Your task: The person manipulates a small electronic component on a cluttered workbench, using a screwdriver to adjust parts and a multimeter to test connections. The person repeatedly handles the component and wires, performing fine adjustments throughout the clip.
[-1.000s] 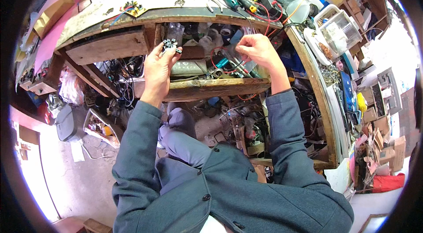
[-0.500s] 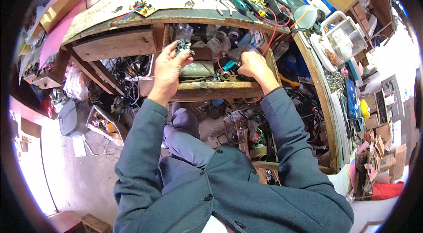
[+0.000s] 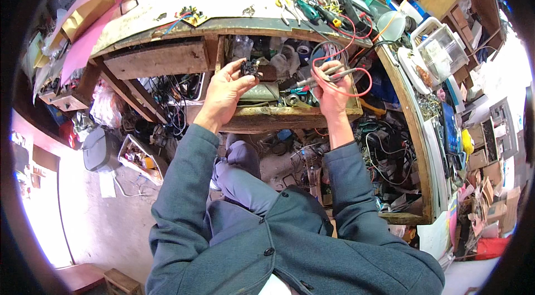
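Note:
My left hand pinches a small dark part with jagged edges between thumb and fingers, above the open drawer; its exact kind is too small to tell. My right hand is closed round a pair of test probes, whose tips point left toward the dark part but stay apart from it. From the probes a red test lead loops out to the right of the hand and runs up toward the bench. Plastic bags, a roll-shaped item and loose parts lie in the drawer below both hands.
The worn bench top spans the far side, with a small board with wires, a green-handled tool and tangled leads. Clear plastic containers stand at the right. On the floor at left are a grey bin and a white basket.
My right hand has risen out of the drawer, bringing the test probes and red lead into view. My left hand has tilted the dark part slightly. The whole view has shifted a little.

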A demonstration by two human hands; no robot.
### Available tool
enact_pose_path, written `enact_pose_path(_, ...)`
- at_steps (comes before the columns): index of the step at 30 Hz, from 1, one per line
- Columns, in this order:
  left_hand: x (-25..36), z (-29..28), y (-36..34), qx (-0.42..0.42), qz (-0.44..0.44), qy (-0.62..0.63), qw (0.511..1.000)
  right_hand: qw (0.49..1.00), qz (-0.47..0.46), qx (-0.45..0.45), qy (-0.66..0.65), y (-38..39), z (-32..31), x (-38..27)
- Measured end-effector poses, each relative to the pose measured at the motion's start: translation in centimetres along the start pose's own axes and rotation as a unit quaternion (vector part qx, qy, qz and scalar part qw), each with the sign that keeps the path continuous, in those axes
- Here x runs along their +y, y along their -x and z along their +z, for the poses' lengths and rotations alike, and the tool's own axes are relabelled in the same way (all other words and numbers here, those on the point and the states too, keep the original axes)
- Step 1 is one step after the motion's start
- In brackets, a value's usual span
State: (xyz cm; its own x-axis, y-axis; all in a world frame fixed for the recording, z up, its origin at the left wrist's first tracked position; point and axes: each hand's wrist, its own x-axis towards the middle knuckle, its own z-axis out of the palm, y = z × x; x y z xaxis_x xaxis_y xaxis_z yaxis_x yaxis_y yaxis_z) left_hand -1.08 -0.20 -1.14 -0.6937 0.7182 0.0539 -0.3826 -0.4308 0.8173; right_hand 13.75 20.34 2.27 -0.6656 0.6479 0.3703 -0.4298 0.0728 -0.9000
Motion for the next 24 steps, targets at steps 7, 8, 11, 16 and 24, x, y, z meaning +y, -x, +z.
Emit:
enact_pose_path(7, 0.6, 0.9, 0.4, 0.007, -0.018, -0.037, 0.999, 0.976, 0.119, -0.031, -0.18, 0.7, 3.2, 0.9)
enact_pose_path(8, 0.8, 1.2, 0.5, 0.012, -0.02, -0.042, 0.999, 0.976, 0.128, -0.035, -0.172, 0.6, 3.4, 0.9)
enact_pose_path(11, 0.8, 1.2, 0.5, 0.012, -0.016, -0.039, 0.999, 0.981, 0.074, -0.027, -0.177, 0.9, 3.9, 2.0)
enact_pose_path(16, 0.5, 0.8, 0.3, 0.008, -0.017, -0.052, 0.998, 0.979, 0.049, -0.013, -0.199, 1.4, 5.2, 1.5)
enact_pose_path(24, 0.9, 2.0, 1.0, 0.017, -0.009, -0.085, 0.996, 0.991, 0.064, -0.031, -0.117, 1.6, 5.0, 2.0)
